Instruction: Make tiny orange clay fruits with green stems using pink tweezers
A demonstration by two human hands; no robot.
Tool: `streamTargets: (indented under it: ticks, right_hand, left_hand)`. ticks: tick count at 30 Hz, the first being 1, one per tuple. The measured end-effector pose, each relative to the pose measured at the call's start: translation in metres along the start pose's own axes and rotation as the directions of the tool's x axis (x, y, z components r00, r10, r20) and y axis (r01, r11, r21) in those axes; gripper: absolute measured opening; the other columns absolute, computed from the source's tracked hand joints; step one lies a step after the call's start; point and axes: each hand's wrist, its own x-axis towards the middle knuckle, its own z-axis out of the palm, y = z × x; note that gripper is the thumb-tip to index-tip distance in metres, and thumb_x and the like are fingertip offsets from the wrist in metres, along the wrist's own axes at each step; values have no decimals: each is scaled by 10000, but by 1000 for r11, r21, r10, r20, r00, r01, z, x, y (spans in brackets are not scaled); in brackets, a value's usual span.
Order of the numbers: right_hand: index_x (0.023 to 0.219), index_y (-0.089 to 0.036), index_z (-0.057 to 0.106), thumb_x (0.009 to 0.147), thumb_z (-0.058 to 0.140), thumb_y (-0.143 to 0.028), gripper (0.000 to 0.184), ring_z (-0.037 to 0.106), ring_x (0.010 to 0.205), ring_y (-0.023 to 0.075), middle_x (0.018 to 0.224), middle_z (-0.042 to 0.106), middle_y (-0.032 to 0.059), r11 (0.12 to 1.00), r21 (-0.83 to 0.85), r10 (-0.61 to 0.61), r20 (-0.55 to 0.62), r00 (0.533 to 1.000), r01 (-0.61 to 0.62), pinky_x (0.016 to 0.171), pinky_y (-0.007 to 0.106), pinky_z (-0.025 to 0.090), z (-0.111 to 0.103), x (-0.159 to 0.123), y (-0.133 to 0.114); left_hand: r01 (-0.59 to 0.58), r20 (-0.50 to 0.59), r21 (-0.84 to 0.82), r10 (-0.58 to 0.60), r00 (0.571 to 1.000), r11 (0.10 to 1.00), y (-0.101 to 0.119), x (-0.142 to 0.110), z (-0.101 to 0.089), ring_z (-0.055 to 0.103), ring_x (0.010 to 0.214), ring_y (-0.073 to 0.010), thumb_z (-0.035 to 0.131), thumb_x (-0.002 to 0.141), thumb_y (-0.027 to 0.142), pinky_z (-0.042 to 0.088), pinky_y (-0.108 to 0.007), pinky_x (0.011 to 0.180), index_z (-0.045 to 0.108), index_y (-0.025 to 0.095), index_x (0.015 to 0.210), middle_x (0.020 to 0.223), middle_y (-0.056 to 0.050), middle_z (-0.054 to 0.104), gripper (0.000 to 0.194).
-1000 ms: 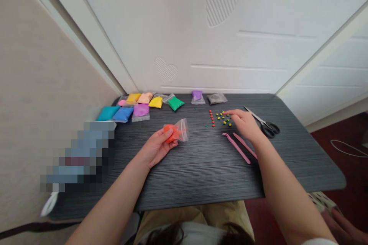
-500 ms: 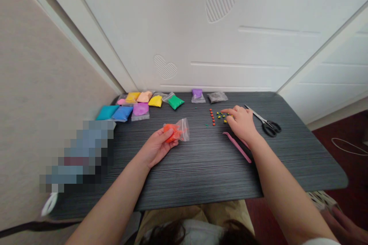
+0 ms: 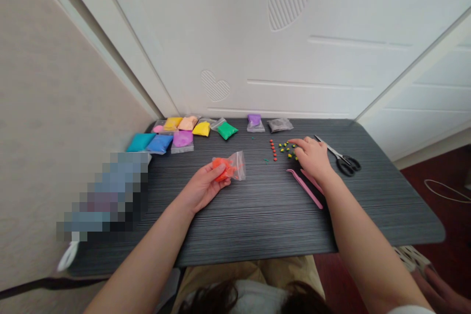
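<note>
My left hand (image 3: pixel 204 189) holds a small clear zip bag of orange modelling clay (image 3: pixel 230 166) above the table, thumb on top and fingers beneath. My right hand (image 3: pixel 312 157) is over the right part of the table with its index finger stretched out and the thumb apart. Its fingertip is at a cluster of small yellow-and-green clay pieces (image 3: pixel 281 149), some of them hidden by the hand. Left of these, a column of small orange clay balls (image 3: pixel 273 152) lies on the table. Pink tweezers (image 3: pixel 305 189) lie below my right hand, and a second pink tool (image 3: pixel 312 180) is partly hidden by it.
Black-handled scissors (image 3: pixel 348 164) lie right of my right hand. Clay bags line the back edge, including green (image 3: pixel 227 130), purple (image 3: pixel 254 120), grey (image 3: pixel 280 125) and blue (image 3: pixel 160 144). A blurred-out object (image 3: pixel 110 191) is on the dark table's (image 3: pixel 257 225) left side.
My right hand has shifted slightly right over the yellow-and-green pieces, uncovering a few more of them. My left hand still holds the orange clay bag. The view has moved slightly.
</note>
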Motion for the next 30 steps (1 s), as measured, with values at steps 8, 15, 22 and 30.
streamTargets:
  ticks: [8, 15, 22, 30]
  right_hand:
    - [929, -278, 633, 813, 284, -241, 370, 512, 902, 192, 832, 570, 32, 1000, 5, 19, 18, 1000, -19, 780, 361, 271, -1, 0, 3]
    - [1045, -286, 600, 813, 280, -259, 396, 504, 906, 215, 865, 572, 57, 999, -25, 40, 12, 999, -40, 793, 388, 273, 0, 5, 4]
    - [918, -271, 650, 809, 267, -239, 399, 510, 894, 204, 825, 574, 40, 993, 29, 113, 10, 994, -113, 800, 378, 277, -7, 2, 16]
    - [777, -259, 676, 797, 273, -243, 404, 517, 844, 184, 754, 553, 16, 994, 83, 69, 48, 996, -73, 786, 341, 294, -9, 0, 17]
  left_hand:
    - [-14, 3, 6, 14, 1000, 1000, -1, 1, -1, 570, 631, -76, 615, 740, 176, 512, -197, 604, 602, 113, 894, 830, -63, 627, 167]
    - [-20, 0, 26, 20, 1000, 999, -1, 0, 0, 577, 638, -83, 612, 742, 189, 515, -198, 610, 605, 113, 902, 824, -64, 625, 177]
    - [-23, 15, 31, 23, 1000, 999, -1, 1, 0, 570, 647, -80, 608, 745, 190, 505, -186, 599, 608, 113, 884, 835, -65, 620, 159]
    - [-13, -3, 44, 13, 1000, 999, -1, 0, 0, 581, 651, -86, 614, 741, 189, 511, -196, 613, 603, 114, 908, 829, -62, 627, 183]
